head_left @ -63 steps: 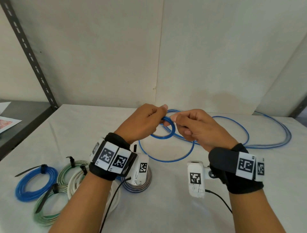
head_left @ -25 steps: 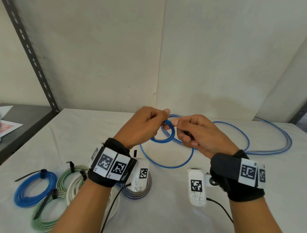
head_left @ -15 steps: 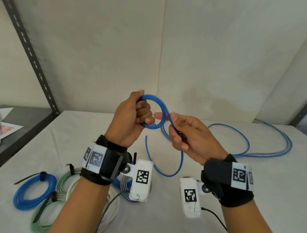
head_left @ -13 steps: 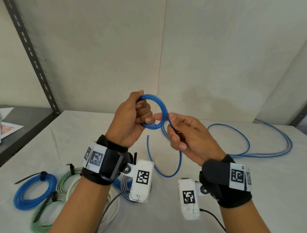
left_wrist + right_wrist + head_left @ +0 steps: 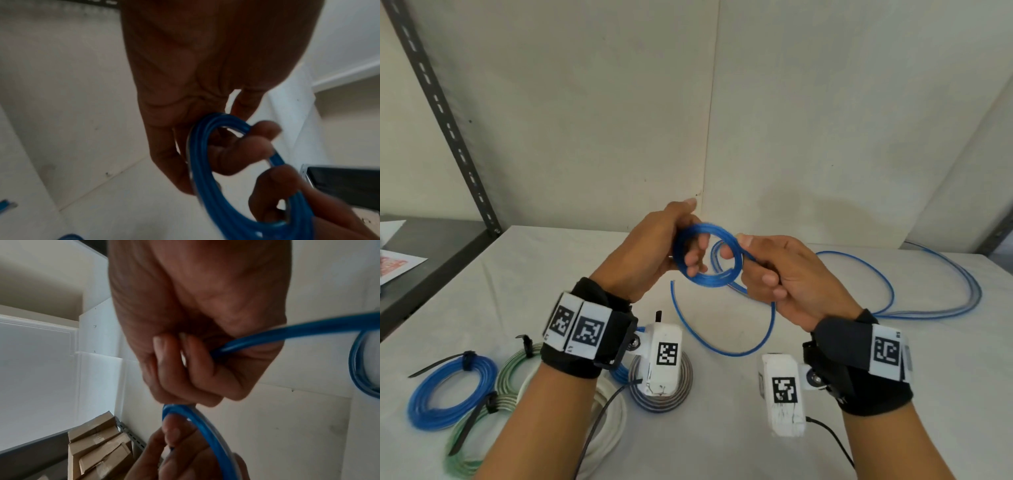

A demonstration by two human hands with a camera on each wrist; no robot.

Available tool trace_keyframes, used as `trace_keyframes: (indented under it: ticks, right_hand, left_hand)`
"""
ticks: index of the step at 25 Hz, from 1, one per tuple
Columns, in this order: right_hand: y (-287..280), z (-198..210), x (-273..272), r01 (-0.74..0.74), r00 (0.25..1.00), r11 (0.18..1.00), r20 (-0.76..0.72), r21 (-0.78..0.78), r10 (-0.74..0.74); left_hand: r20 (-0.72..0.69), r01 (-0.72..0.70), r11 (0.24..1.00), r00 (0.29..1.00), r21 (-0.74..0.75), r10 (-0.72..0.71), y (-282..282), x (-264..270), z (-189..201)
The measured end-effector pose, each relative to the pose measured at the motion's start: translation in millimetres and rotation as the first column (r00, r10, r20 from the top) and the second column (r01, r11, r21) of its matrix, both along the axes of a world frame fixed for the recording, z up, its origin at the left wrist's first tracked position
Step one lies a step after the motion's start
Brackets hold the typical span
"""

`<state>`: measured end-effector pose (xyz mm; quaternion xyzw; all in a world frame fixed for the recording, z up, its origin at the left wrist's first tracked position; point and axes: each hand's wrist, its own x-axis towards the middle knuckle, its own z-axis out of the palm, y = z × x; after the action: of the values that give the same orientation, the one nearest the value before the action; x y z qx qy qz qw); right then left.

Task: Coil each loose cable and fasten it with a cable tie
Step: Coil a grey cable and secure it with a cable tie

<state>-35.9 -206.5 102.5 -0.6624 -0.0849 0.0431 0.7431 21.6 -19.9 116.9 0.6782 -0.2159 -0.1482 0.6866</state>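
Note:
A small coil of blue cable point(image 5: 707, 279) is held above the table, and my left hand point(image 5: 681, 253) grips its left side with fingers curled through the ring. My right hand point(image 5: 763, 270) pinches the cable strand where it meets the coil's right side. The left wrist view shows the blue coil point(image 5: 205, 175) running under my curled fingers. In the right wrist view the blue strand point(image 5: 287, 332) passes through my closed fingers. The cable's loose length point(image 5: 935, 301) trails in loops over the table to the right, and one free end point(image 5: 672, 282) hangs below the coil.
Tied coils lie at the front left: a blue one point(image 5: 448, 390), a green one point(image 5: 479, 445), a white one point(image 5: 606, 421) and a grey one point(image 5: 674, 401). A dark shelf point(image 5: 431, 260) with paper stands left. The wall rises behind the white table point(image 5: 722, 428).
The coil was lifted off the table and another turn was laid on it. In the last half second both hands have come down a little and the coil has tipped flatter.

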Motion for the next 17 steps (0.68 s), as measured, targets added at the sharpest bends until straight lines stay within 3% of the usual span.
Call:
trace_keyframes:
  ticks: [4, 7, 10, 13, 17]
  right_hand:
    - [-3, 0, -3, -0.067, 0.998, 0.961, 0.003, -0.269, 0.070]
    - [-1, -2, -1, -0.026, 0.999, 0.947, 0.012, -0.322, 0.032]
    - [3, -4, 1, 0.028, 0.998, 0.964, 0.055, -0.263, -0.014]
    - [3, -5, 2, 0.064, 0.996, 0.979, 0.073, -0.192, -0.051]
    - [1, -4, 2, 0.064, 0.996, 0.992, 0.064, -0.111, -0.057]
  left_hand:
    - [0.164, 0.012, 0.935, 0.984, 0.354, -0.075, -4, -8, -4]
    - [0.212, -0.020, 0.902, 0.974, 0.432, -0.080, -3, -4, -11]
    - [0.223, -0.041, 0.944, 0.974, 0.327, -0.035, -4, 0, -14]
    - [0.228, -0.146, 0.974, 0.968, 0.174, 0.104, -5, 1, -11]
    - [0.035, -0.147, 0.976, 0.987, -0.159, 0.155, 0, 5, -6]
